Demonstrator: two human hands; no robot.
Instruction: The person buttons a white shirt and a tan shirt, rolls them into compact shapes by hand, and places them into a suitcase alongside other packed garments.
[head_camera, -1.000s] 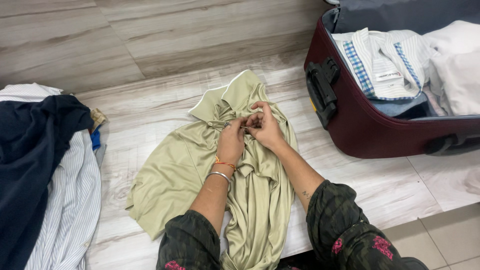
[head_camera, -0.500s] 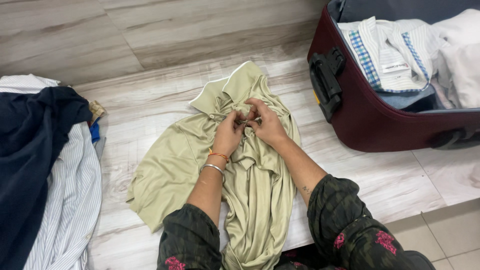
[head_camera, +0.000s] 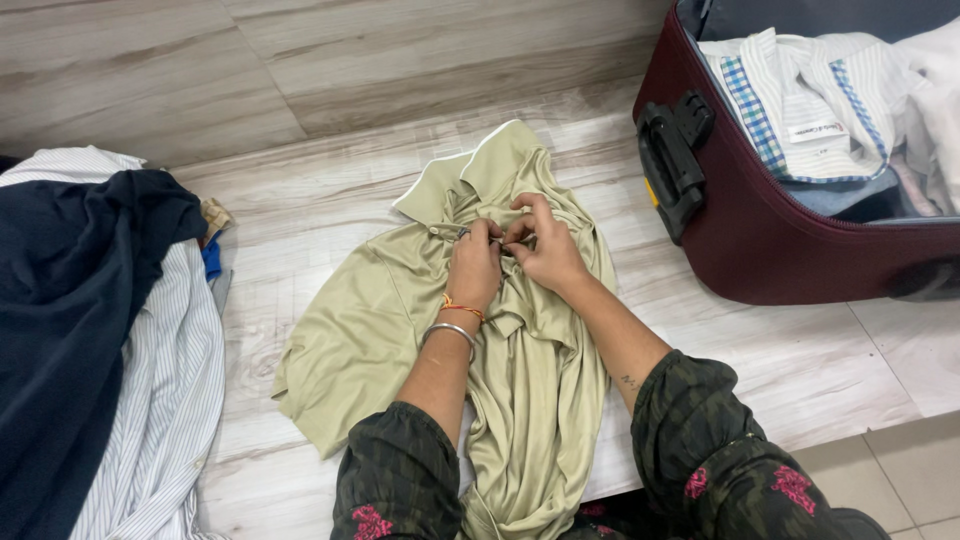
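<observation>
A pale olive collared shirt (head_camera: 380, 320) lies rumpled on a light wood-look ledge, collar pointing away from me. Both hands meet at its chest, just below the collar. My left hand (head_camera: 473, 265), with a metal bangle and an orange thread at the wrist, pinches the fabric of the shirt's front opening. My right hand (head_camera: 545, 250) pinches the same spot from the other side, fingertips touching the left ones. What exactly lies between the fingertips is too small to tell. My sleeves are dark camouflage with pink marks.
An open maroon suitcase (head_camera: 760, 240) with a black handle sits at the right, holding folded white and checked shirts (head_camera: 810, 110). At the left lies a heap of clothes: a dark navy garment (head_camera: 70, 330) over a white striped one (head_camera: 170, 420). Tiled floor shows at bottom right.
Both hands stay pinched at the shirt's chest; the fingers have shifted slightly. The camera has moved a little, so the suitcase sits higher and further right in view.
</observation>
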